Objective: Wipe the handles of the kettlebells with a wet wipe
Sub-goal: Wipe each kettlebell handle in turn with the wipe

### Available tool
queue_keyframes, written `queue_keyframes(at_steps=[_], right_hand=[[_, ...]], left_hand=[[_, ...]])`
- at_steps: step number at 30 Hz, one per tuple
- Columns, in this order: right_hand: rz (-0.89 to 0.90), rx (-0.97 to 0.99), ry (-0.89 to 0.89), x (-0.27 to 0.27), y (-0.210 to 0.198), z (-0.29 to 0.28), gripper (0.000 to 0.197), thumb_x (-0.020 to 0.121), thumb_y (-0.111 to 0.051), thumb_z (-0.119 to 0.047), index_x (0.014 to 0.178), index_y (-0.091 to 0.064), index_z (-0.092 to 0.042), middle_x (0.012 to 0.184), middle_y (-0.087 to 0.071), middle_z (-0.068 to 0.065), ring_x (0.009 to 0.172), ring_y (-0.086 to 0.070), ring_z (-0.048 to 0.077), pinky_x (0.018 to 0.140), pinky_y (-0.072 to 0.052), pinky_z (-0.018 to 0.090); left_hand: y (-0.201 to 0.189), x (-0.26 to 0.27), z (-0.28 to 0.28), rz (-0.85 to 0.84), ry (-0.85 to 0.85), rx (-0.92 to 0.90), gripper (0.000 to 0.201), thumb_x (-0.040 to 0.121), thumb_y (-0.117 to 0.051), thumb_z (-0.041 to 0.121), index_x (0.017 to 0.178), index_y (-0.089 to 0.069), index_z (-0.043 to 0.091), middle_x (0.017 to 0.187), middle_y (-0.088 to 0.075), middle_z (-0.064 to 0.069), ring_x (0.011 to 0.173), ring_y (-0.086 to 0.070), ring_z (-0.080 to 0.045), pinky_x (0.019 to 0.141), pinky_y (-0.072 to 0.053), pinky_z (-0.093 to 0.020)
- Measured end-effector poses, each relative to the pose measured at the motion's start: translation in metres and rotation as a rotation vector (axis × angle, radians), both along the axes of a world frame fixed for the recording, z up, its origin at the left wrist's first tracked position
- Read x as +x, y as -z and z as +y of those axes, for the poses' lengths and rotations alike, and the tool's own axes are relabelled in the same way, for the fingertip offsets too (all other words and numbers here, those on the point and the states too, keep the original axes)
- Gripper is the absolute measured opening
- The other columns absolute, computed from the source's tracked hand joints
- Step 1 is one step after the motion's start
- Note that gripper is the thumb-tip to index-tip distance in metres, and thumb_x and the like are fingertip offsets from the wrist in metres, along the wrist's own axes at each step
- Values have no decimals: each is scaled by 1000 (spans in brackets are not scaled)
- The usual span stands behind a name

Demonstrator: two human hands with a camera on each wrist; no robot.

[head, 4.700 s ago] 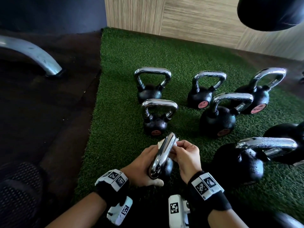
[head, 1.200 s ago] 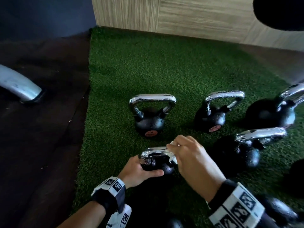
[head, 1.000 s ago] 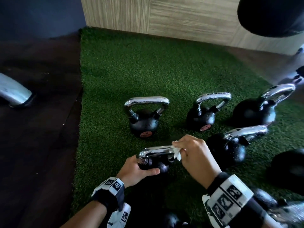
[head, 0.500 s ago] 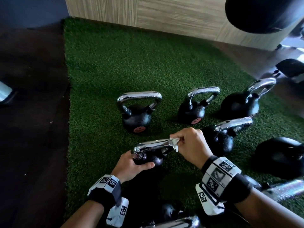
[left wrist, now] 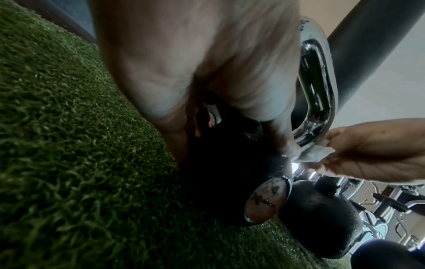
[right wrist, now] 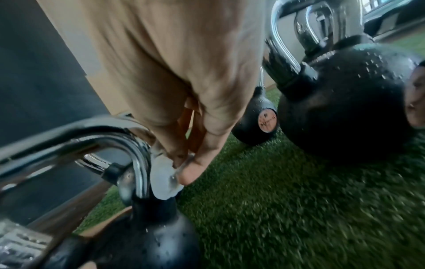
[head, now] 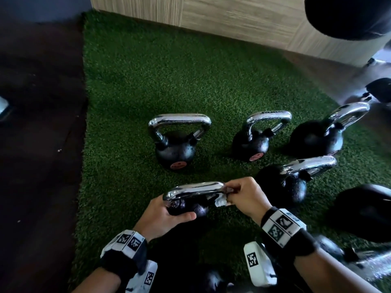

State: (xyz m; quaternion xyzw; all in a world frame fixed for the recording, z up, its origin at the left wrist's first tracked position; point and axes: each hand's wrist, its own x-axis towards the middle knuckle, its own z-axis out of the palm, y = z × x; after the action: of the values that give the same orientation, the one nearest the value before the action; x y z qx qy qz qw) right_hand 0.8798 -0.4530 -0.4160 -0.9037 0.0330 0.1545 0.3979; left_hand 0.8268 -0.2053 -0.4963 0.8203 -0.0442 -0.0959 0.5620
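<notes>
The kettlebell (head: 186, 205) nearest the person sits on the green turf (head: 131, 81), its chrome handle (head: 194, 190) tilted toward them. The left hand (head: 163, 216) curls round the black body to steady it; the right hand (head: 245, 196) pinches a white wet wipe (head: 221, 201) against the handle's right-hand bend. It looks heavy and stiff, and the wet chrome is probably slippery, so holding the rough body seems the safer grip. Beyond it stand more kettlebells (head: 177, 140), beaded with droplets. Farther off, dark flooring (head: 40, 144) borders the turf and a wood-panelled wall (head: 232, 15) closes the corner.
</notes>
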Motion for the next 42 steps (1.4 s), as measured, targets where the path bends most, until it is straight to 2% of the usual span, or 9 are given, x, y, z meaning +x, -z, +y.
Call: queue_keyframes(at_steps=[5, 9, 14, 21, 27, 30, 33, 36, 42], right_hand=[[38, -48, -115, 0, 18, -3, 31, 78, -68, 7, 79, -78, -22, 76, -77, 1, 75, -75, 15, 78, -61, 46], [-104, -43, -19, 9, -10, -16, 41, 74, -73, 5, 81, -75, -35, 79, -78, -5, 73, -74, 15, 76, -62, 48], [-226, 260, -55, 12, -60, -9, 40, 76, -76, 10, 87, -76, -28, 88, -79, -1, 83, -76, 22, 77, -63, 35], [-416, 373, -278, -7, -93, 48, 22, 70, -85, -15, 85, -72, -24, 82, -75, -7, 74, -70, 8, 70, -56, 23], [-554, 250, -233, -7, -92, 57, 35, 65, -89, -27, 81, -59, -23, 72, -58, -7, 63, -51, 8, 58, -43, 21], [-429, 285, -334, -1, -81, 37, 40, 69, -84, -31, 103, -62, -30, 89, -58, -8, 77, -56, 13, 62, -47, 24], [-301, 390, -188, 11, -50, 8, 57, 70, -64, 12, 98, -65, -37, 98, -64, -3, 83, -61, 15, 64, -50, 20], [-116, 240, -189, 13, -10, -9, 65, 66, -56, 24, 96, -69, -32, 103, -71, 3, 72, -63, 3, 61, -47, 14], [126, 435, -212, -7, 47, -4, 58, 61, -96, -28, 115, -73, -30, 112, -77, -2, 106, -72, 15, 97, -55, 35]], left_hand=[[-11, 11, 20, 90, 303, 162, 67, 79, -87, 39, 124, -46, 65, 127, -44, 53, 115, -36, 39, 97, -27, 7], [-27, 26, 41, 65, 302, 280, 56, 92, -64, 6, 131, -61, 47, 132, -64, 25, 120, -57, 12, 101, -44, -9], [-79, 30, 33, -65, -162, -156, 29, 98, -67, 22, 126, -72, 29, 122, -74, 13, 113, -68, 4, 94, -54, -13], [-139, 24, 3, 197, -60, -572, 39, 88, -67, 48, 110, -81, 19, 119, -77, -1, 107, -75, -19, 81, -62, -26], [-135, 16, 5, 247, -59, -709, 39, 76, -80, 36, 111, -80, 20, 113, -78, -6, 106, -75, -19, 81, -60, -22], [-133, 9, 10, 45, -72, -492, 31, 84, -79, 34, 113, -80, 25, 111, -79, 3, 108, -74, -12, 85, -58, -19], [-128, 1, 4, -315, -133, -92, 24, 92, -76, 27, 116, -79, 27, 115, -75, 22, 111, -68, 6, 97, -50, -12], [-124, -2, -16, -557, -95, 169, 21, 92, -74, 12, 112, -80, 16, 117, -76, 11, 110, -69, 5, 98, -53, -15], [-120, -8, -22, -587, 87, 476, 29, 100, -57, 27, 116, -78, 15, 121, -75, 6, 109, -68, -6, 93, -56, -23]])
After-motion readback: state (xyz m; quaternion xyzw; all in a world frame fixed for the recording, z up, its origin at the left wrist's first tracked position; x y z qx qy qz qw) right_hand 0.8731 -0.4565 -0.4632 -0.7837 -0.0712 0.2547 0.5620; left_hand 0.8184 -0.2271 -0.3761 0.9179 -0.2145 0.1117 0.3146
